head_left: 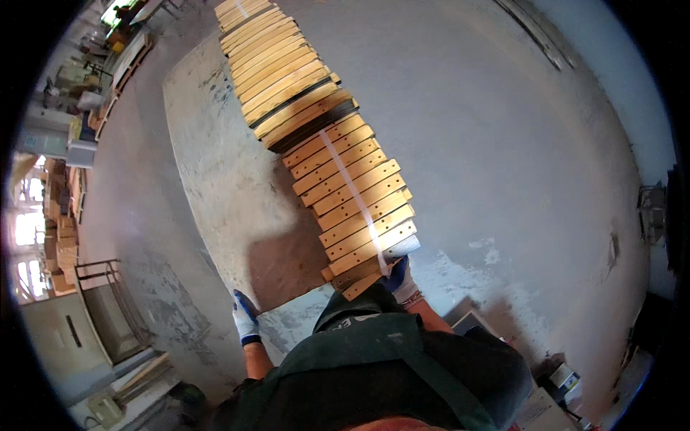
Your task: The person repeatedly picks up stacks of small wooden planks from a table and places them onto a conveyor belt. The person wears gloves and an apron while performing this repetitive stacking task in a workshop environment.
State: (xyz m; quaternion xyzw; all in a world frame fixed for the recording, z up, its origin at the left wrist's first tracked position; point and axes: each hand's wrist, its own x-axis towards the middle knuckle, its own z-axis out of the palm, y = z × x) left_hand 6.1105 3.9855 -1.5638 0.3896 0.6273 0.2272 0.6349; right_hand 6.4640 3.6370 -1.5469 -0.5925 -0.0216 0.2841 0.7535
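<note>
A long row of flat yellow wooden slats (pixel 352 188) with small holes runs away from me, a pale strap lying along the near slats. At its near end, my right hand (pixel 399 276), in a white and blue glove, is closed around the right end of a tilted slat (pixel 364 286); its fingertips are partly hidden. My left hand (pixel 246 316), gloved alike, is beside the near left corner of a large flat grey sheet (pixel 215 154). Its fingers look stretched out, apparently holding nothing; whether they touch the sheet is unclear.
Dark bands (pixel 316 126) cross the row farther off. At lower left stands a metal-framed rack (pixel 108 309). Stacked cartons (pixel 65 244) and pallets (pixel 123 68) line the left side. Long bars (pixel 532 32) lie by the far right wall. A small box-like object (pixel 564 377) is at lower right.
</note>
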